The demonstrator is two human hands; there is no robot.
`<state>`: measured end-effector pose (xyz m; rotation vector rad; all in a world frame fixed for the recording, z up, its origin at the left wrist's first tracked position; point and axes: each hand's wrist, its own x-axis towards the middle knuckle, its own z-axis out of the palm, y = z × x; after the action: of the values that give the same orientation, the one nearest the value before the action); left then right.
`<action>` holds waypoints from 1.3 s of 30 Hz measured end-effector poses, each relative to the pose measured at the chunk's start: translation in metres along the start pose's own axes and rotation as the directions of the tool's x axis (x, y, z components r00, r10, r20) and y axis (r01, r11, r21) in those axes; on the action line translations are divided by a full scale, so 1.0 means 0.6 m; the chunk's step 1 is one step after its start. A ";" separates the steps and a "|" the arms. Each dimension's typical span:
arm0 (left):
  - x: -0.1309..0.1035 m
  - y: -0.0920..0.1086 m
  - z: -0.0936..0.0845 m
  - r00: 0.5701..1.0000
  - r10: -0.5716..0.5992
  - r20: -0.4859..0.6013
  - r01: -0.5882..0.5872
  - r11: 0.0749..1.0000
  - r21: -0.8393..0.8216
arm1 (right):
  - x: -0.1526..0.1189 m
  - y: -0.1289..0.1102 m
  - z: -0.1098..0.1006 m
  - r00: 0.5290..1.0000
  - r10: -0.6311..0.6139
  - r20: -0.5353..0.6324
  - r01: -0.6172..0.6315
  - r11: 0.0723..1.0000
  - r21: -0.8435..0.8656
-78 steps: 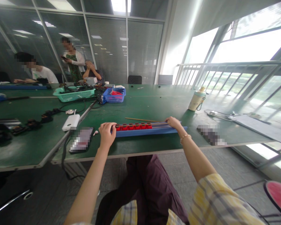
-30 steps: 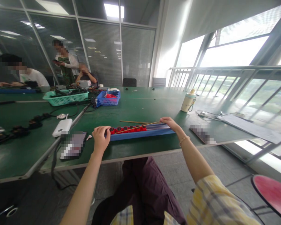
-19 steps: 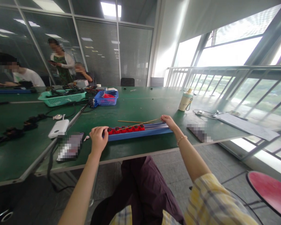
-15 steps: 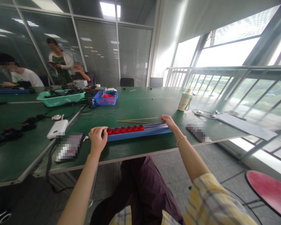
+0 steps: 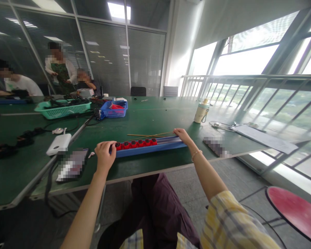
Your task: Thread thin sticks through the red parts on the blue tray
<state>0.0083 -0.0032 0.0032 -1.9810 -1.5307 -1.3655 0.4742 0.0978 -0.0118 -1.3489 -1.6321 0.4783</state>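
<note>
A long, narrow blue tray (image 5: 147,150) lies on the green table close to its front edge. Inside it, several red blocks with black tops (image 5: 133,144) stand in a row toward the left. Bent around the tray's left end, my left hand (image 5: 105,155) is closed; a dark patch shows between thumb and fingers, too small to identify. At the right end, my right hand (image 5: 183,136) pinches the tip of a thin yellowish stick (image 5: 162,134) and rests by the tray's edge. That stick crosses another thin stick (image 5: 134,135) lying behind the tray.
A phone (image 5: 73,164) and a white power bank (image 5: 59,144) lie left; another phone (image 5: 215,147) lies right. Beyond are a green basket (image 5: 64,111), a blue basket (image 5: 114,110) and a bottle (image 5: 201,112). Several people are at the far left. A red stool (image 5: 295,211) stands right.
The stick at my right hand has swung, its left end now nearer the tray and crossing the other stick. Both hands stay at the tray's ends. The whole view has shifted slightly.
</note>
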 end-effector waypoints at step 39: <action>0.002 0.001 -0.001 1.000 -0.014 0.003 0.014 0.999 -0.031 | 0.063 -0.066 0.037 0.872 0.431 0.232 -0.091 0.607 -0.789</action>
<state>0.0087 -0.0033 0.0049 -1.9949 -1.5361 -1.4016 0.4354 0.1252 0.0236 -2.2867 -2.1029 0.2330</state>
